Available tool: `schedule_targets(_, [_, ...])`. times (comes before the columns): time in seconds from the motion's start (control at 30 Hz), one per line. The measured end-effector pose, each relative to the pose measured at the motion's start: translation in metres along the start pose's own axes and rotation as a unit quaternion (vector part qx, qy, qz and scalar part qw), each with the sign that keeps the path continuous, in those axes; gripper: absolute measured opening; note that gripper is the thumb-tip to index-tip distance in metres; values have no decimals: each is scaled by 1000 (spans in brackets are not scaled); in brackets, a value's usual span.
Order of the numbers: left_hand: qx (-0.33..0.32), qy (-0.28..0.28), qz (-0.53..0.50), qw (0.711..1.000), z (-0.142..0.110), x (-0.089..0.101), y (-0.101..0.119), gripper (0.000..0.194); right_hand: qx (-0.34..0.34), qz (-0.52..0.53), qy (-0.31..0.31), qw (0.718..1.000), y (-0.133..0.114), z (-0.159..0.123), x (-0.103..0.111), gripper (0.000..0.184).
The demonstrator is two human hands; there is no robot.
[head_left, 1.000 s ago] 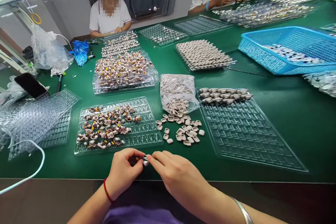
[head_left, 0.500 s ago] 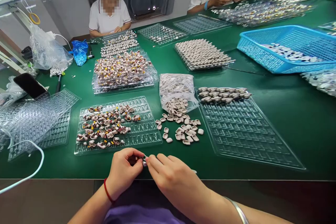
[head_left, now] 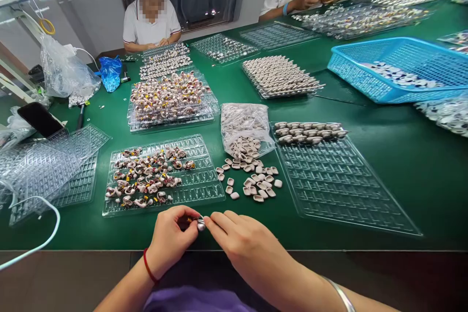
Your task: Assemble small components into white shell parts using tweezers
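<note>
Two hands: our left hand (head_left: 173, 228) pinches a small, rounded, silvery piece (head_left: 201, 226) above the green surface's (head_left: 87, 235) near edge.
Right hand (head_left: 245, 240): fingertips beside it; closed or not, we cannot tell.
Silvery piece: best braced steadily, pressed lightly.

Desk (head_left: 402, 165) deep green. Held piece (head_left: 201, 226) silvery at its rounded end. Loose caps (head_left: 268, 192) plain beige-grey. Tray parts (head_left: 149, 183) pinkish-white, flecked yellow and dark red. Basket (head_left: 356, 79) sky blue, mesh-patterned. Wrist cord (head_left: 149, 267) red; bangle (head_left: 341, 294) silver. Phone (head_left: 37, 119) black.
</note>
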State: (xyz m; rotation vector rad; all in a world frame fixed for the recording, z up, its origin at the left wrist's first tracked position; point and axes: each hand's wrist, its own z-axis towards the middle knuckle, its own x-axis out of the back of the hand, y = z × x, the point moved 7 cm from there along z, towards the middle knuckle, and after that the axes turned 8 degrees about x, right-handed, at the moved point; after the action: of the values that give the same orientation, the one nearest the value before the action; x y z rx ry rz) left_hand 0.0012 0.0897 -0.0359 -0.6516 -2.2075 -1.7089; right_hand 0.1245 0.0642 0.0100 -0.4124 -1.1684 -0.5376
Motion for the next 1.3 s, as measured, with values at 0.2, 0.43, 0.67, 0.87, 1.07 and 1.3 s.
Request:
schedule_targets(0.2, [3, -4, -8, 1000, 0, 0, 0, 16, -10, -2, 0, 1000, -2, 0, -3, 20])
schedule_targets(0.43, [-1, 0, -7, 1000, 1, 1, 0, 15, -13, -18, -1, 1000, -2, 1, 1, 23])
schedule_targets(0.67, [2, -1, -9, 1000, 0, 0, -1, 15, -15, -6, -1, 1000, -2, 2, 1, 21])
schedule_targets(0.87, [3, 2, -3, 1000, -1, 1, 2, 14, -17, -7, 3, 1000, -2, 3, 1, 19])
schedule_targets(1.07, [0, 9, -10, 1000, 0, 0, 0, 14, -8, -15, 6, 1000, -5, 4, 1, 20])
schedule_targets(1.3, [-4, 18, 4, 1000, 1, 1, 2, 15, -8, -28, 2, 1000, -6, 7, 3, 18])
